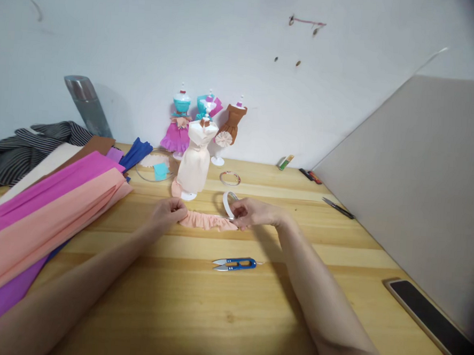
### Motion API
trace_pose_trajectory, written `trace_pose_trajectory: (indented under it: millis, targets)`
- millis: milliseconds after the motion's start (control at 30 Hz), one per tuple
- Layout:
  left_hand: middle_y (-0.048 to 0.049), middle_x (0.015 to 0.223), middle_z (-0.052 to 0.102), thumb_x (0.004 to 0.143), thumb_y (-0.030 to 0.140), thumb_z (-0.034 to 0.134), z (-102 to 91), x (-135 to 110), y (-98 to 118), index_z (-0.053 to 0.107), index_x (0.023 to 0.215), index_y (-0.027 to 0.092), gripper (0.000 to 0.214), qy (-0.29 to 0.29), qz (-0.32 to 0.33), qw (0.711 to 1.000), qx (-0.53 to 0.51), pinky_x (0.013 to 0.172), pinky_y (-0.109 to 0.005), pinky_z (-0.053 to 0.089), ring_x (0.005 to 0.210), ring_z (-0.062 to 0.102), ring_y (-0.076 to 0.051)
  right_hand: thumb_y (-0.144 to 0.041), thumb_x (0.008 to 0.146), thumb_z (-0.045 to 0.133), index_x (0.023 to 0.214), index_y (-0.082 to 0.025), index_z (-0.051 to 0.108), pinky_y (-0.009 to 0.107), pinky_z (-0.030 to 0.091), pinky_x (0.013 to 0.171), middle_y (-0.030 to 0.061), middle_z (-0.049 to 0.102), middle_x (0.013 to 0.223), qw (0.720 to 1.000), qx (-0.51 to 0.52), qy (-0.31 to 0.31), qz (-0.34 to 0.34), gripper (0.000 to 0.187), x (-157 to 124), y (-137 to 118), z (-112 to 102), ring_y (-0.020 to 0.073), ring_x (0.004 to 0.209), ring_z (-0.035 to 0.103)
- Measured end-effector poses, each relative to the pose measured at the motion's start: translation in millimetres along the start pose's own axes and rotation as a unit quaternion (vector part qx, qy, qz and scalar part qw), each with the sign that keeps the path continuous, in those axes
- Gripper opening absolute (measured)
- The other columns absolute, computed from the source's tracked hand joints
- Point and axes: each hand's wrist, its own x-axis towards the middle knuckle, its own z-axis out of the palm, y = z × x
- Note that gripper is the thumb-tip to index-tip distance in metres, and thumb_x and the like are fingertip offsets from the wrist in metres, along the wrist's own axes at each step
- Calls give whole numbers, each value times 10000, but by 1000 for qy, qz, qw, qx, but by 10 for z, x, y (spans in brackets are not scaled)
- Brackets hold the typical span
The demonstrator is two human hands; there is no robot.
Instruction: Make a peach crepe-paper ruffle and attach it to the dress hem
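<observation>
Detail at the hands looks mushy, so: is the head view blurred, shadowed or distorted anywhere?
Head view: light even, only faint shadows beside the forearms on the pale wooden table; the ruffled peach paper strip pinched between left hand and right hand is slightly soft, its pleats barely resolved; dark vignette along the right edge and top corner; wide-angle stretch toward the borders.

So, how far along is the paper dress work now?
Done: a pale dress already sits on the small stand. In hand: the left hand and right hand hold a gathered peach ruffle on the table; the right also holds a tape roll. Left: the ruffle is not yet joined to the dress.
</observation>
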Motion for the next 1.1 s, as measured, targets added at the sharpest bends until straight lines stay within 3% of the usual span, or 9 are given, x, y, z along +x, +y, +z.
trace_pose_trajectory:
  millis: [233, 367, 467, 633, 733, 833, 967, 1033, 1100]
  targets:
    - [48, 527, 482, 618, 251, 538, -48, -24, 61, 505, 571, 155, 112, 9, -2, 1000, 18, 516, -210, 295, 511, 414, -83, -239, 591, 704, 840, -126, 641, 226, 440, 622, -4, 630, 730, 1000, 16, -13, -21, 280, -34, 88, -95, 104, 643, 561]
    - [40, 528, 499, 610, 278, 529, -83, -41, 84, 515, 578, 152, 130, -3, -20, 999, 49, 505, -212, 280, 505, 411, -85, -145, 591, 569, 742, -141, 648, 213, 386, 533, -33, 589, 581, 998, -40, 42, 1, 171, -20, 141, -96, 91, 520, 507]
    - [38, 527, 498, 613, 289, 531, -61, -67, 78, 522, 578, 152, 141, -7, -23, 998, 58, 504, -215, 276, 503, 411, -87, -106, 568, 514, 705, -146, 654, 213, 366, 503, -39, 571, 517, 993, -83, 83, 16, 200, 21, 175, -65, 94, 474, 496]
    - [48, 518, 467, 615, 284, 526, -3, -122, 100, 485, 552, 159, 146, -10, -20, 999, 31, 516, -216, 290, 509, 408, -82, -93, 578, 527, 648, -146, 668, 218, 369, 497, -31, 561, 502, 980, -120, 154, -24, 167, 63, 217, -1, 98, 470, 492]
    - [49, 519, 470, 616, 287, 531, -1, -122, 92, 492, 555, 155, 150, -11, -28, 999, 37, 514, -214, 288, 508, 407, -79, -118, 625, 546, 691, -147, 684, 227, 419, 573, -1, 628, 635, 975, -110, 185, -53, 156, 33, 278, 37, 109, 572, 542]
    - [47, 524, 484, 627, 282, 535, -23, -93, 45, 495, 566, 156, 146, -10, -35, 999, 39, 521, -216, 293, 513, 417, -82, -184, 669, 583, 836, -137, 691, 259, 472, 675, 48, 675, 845, 975, -31, 200, -90, 204, -22, 376, 83, 135, 713, 604]
    - [47, 518, 490, 638, 277, 535, -43, -83, 10, 505, 573, 157, 140, -23, -39, 999, 29, 535, -221, 308, 514, 428, -88, -202, 674, 600, 820, -130, 669, 282, 496, 663, 71, 684, 885, 967, 74, 212, -117, 176, -41, 521, 149, 129, 673, 618]
    - [43, 529, 503, 639, 277, 535, -40, -97, 25, 513, 577, 155, 138, -27, -35, 998, 39, 531, -220, 307, 518, 431, -89, -160, 681, 562, 723, -135, 660, 287, 510, 671, 87, 685, 980, 961, 54, 240, -126, 110, -15, 580, 162, 130, 686, 635]
    - [41, 536, 512, 634, 276, 537, -32, -110, 48, 525, 579, 153, 136, -24, -36, 997, 61, 520, -217, 299, 516, 428, -88, -102, 683, 522, 696, -153, 678, 308, 523, 742, 79, 687, 1051, 954, -21, 272, -126, 164, 5, 610, 153, 156, 789, 665]
